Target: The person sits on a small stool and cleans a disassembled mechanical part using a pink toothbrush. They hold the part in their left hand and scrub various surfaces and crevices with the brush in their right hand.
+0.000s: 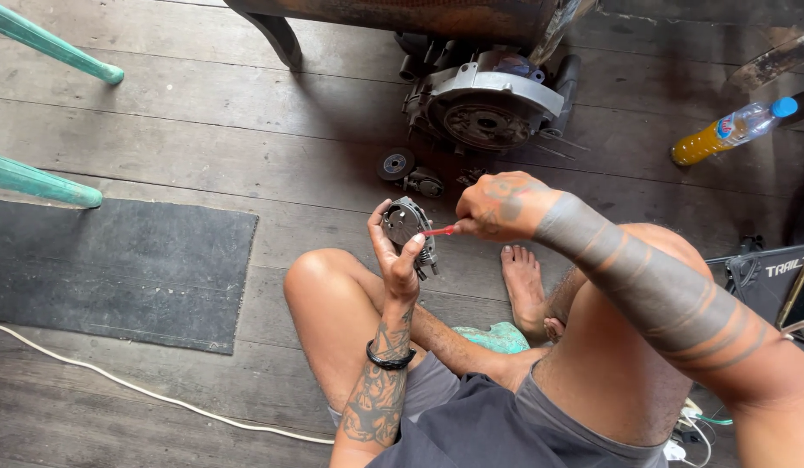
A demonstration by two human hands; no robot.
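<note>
Near the middle of the frame, the left hand (397,260) holds a small grey metal engine part (409,227) up in front of the knees. The thumb stands along the left edge of the part and the other fingers curl around its right and lower side, so the part sits between them, held firmly. The right hand (499,206) is just to the right of it, closed in a fist around a tool with a red handle (440,230). Only a short red piece comes out of the fist and its tip touches the right side of the part. The rest of the tool is hidden inside the hand, so its kind cannot be told.

The back side of the part is covered by the left palm, and its small details are hard to make out.

In the upper middle, a large grey engine casing (487,102) lies on the wooden floor (203,130); its top is cut off by a dark object above. A small round disc (395,163) lies just below it.

At the upper right, a plastic bottle (736,130) with a blue cap lies on its side, with orange liquid inside. A dark mat (116,269) lies at the left.
</note>
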